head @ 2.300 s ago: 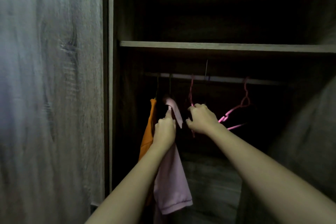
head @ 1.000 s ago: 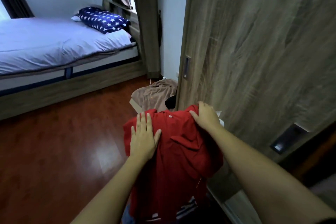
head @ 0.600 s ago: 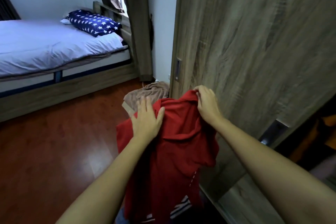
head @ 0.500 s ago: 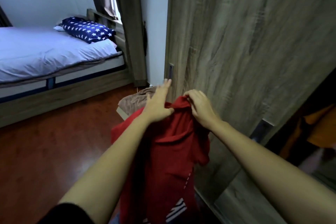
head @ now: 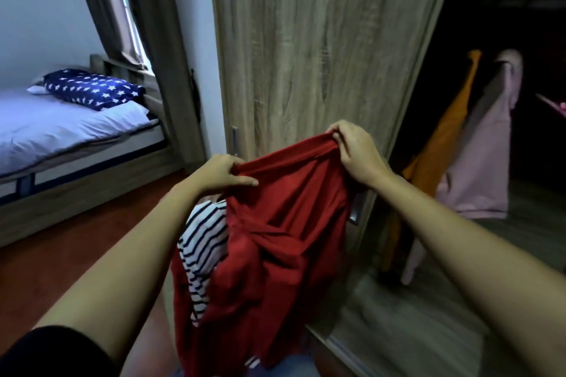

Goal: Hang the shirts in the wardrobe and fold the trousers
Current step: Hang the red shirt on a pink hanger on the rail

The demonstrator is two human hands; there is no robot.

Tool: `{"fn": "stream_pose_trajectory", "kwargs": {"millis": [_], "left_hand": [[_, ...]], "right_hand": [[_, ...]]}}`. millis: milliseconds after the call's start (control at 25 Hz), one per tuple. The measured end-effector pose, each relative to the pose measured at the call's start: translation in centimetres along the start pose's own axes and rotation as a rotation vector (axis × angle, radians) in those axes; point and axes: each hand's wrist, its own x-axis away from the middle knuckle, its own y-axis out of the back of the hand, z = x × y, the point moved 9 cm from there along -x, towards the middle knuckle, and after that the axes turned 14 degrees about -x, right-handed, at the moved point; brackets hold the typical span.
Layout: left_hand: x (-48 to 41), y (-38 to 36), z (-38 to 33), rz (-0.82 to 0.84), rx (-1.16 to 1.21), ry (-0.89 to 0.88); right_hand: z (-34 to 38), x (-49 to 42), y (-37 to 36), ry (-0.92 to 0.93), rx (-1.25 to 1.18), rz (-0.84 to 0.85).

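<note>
I hold a red shirt (head: 275, 242) up in front of me by its top edge, and it hangs crumpled below. My left hand (head: 220, 173) grips the left end of that edge. My right hand (head: 355, 150) pinches the right end, a little higher. A black-and-white striped garment (head: 203, 242) shows under the red shirt on its left. Inside the open wardrobe on the right hang an orange shirt (head: 444, 144) and a pink shirt (head: 487, 156). A pink hanger (head: 554, 105) pokes in at the far right.
The wooden sliding wardrobe door (head: 306, 49) stands straight ahead behind the shirt. A bed (head: 61, 125) with a star-patterned pillow (head: 92, 89) is at the left. Dark red wooden floor (head: 61, 257) lies between me and the bed. A curtain (head: 122, 9) hangs by the window.
I turned from the wardrobe rail to the room and picked up the red shirt. Both hands moved from its front to its top edge, stretching it apart; the view swung back right.
</note>
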Motion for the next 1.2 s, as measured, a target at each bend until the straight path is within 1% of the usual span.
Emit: {"fn": "stream_pose_trajectory", "kwargs": {"millis": [80, 120, 160, 240, 280, 320, 360, 400, 440, 480, 520, 560, 640, 680, 720, 760, 840, 880, 920, 960, 1040, 1080, 1120, 1200], "left_hand": [[0.0, 1.4, -2.3, -0.041, -0.037, -0.037], [-0.3, 2.4, -2.9, -0.088, -0.034, -0.016], [-0.6, 3.4, -3.3, -0.135, 0.029, 0.007], [-1.0, 4.5, -4.4, -0.198, 0.147, 0.048], [-1.2, 4.2, -5.5, -0.170, 0.127, 0.035], [-1.4, 3.7, -6.6, -0.127, 0.059, -0.001], [-1.5, 3.5, -7.9, -0.108, 0.004, -0.038], [-1.8, 4.1, -9.2, -0.135, -0.005, -0.039], [-2.3, 5.3, -10.2, -0.202, 0.055, -0.009], [-2.8, 6.7, -11.0, -0.306, 0.142, 0.026], [-3.2, 7.7, -11.9, -0.409, 0.190, 0.033], [-3.6, 8.0, -13.7, -0.453, 0.188, 0.003], [-4.5, 6.1, -16.7, -0.361, 0.111, -0.077], [-4.7, 5.5, -17.4, -0.355, 0.130, -0.066], [-4.9, 5.7, -17.5, -0.390, 0.209, -0.034], [-5.0, 6.6, -17.8, -0.437, 0.335, -0.014], [-5.2, 8.2, -19.2, -0.491, 0.534, -0.092], [-5.4, 8.8, -20.2, -0.484, 0.519, -0.164], [-5.6, 9.1, -21.3, -0.447, 0.443, -0.232], [-6.0, 9.0, -22.2, -0.402, 0.273, -0.262], [-7.2, 8.1, -22.6, -0.320, -0.085, -0.202], [-7.8, 7.9, -22.7, -0.294, -0.170, -0.174], [-8.1, 7.6, -23.1, -0.267, -0.181, -0.166], [-8.7, 6.7, -24.9, -0.206, -0.119, -0.222]], "right_hand": [[-1.0, 1.8, 3.3, -0.084, 0.056, 0.037], [-1.4, 2.6, 4.6, -0.145, 0.088, 0.076], [-2.3, 3.4, 6.0, -0.208, 0.096, 0.131], [-3.5, 5.4, 8.0, -0.383, 0.010, 0.315], [-3.7, 6.8, 9.0, -0.420, 0.045, 0.434], [-3.6, 8.0, 9.9, -0.413, 0.158, 0.552], [-3.9, 9.0, 11.1, -0.426, 0.332, 0.649], [-3.9, 9.4, 12.7, -0.409, 0.482, 0.677], [-3.4, 9.2, 14.4, -0.379, 0.622, 0.643], [-3.0, 8.6, 16.3, -0.387, 0.693, 0.553], [-2.7, 7.8, 18.2, -0.427, 0.673, 0.420], [-3.1, 7.8, 20.0, -0.512, 0.622, 0.339], [-3.9, 8.9, 21.4, -0.673, 0.525, 0.327], [-4.2, 9.8, 21.9, -0.726, 0.523, 0.347], [-4.3, 10.6, 22.7, -0.773, 0.526, 0.334], [-4.2, 11.1, 23.7, -0.794, 0.527, 0.283], [-3.4, 11.2, 25.6, -0.789, 0.530, 0.142], [-3.1, 11.2, 26.3, -0.777, 0.538, 0.093], [-2.7, 11.3, 26.6, -0.775, 0.549, 0.083], [-2.5, 11.5, 26.7, -0.801, 0.554, 0.108], [-2.1, 12.1, 26.8, -0.839, 0.608, 0.171], [-2.0, 12.2, 27.3, -0.855, 0.632, 0.155], [-1.9, 12.3, 28.1, -0.868, 0.640, 0.117], [-1.8, 12.5, 30.1, -0.857, 0.649, 0.005]]}}
